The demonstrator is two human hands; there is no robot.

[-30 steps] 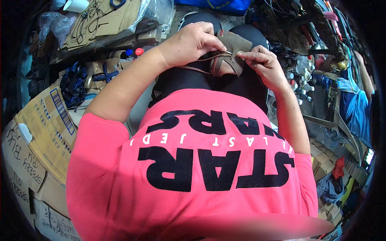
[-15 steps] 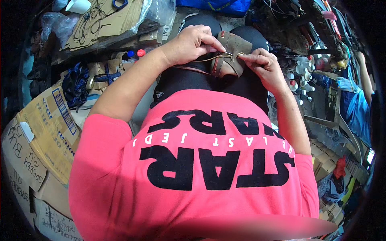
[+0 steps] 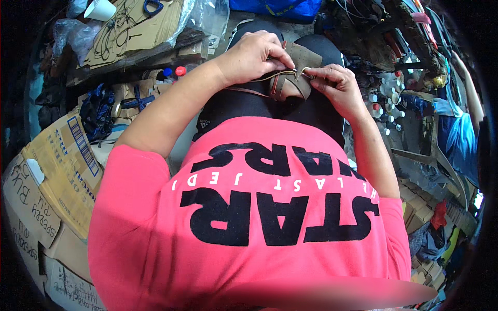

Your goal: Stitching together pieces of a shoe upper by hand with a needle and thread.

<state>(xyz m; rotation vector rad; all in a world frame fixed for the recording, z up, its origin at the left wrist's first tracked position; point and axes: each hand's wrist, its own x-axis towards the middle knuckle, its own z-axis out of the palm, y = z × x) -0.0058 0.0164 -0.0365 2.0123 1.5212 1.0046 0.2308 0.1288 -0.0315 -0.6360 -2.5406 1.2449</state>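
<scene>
A brown leather shoe upper [image 3: 289,87] with reddish inner edges rests on my lap, between my two hands. A thin tan lace [image 3: 267,78] runs across it and bends into a small loop near its middle. My left hand [image 3: 258,58] is closed in a pinch on the lace at the left side of the loop; a thin dark tip shows at its fingertips. From the right, my right hand [image 3: 338,85] pinches the lace at the other side, thumb and forefinger together. Part of the upper lies hidden behind the fingers.
Flat cardboard pieces [image 3: 150,36] with cords and a white cup [image 3: 100,10] lie at the far left. Cardboard boxes [image 3: 62,171] stand at the left. Several small bottles [image 3: 390,88] are at the right. At the far right edge, another person's arm [image 3: 469,90] shows.
My left hand has moved slightly right and down, and my right hand a little left. Between them the shoe upper has shifted and the lace loop has changed shape slightly.
</scene>
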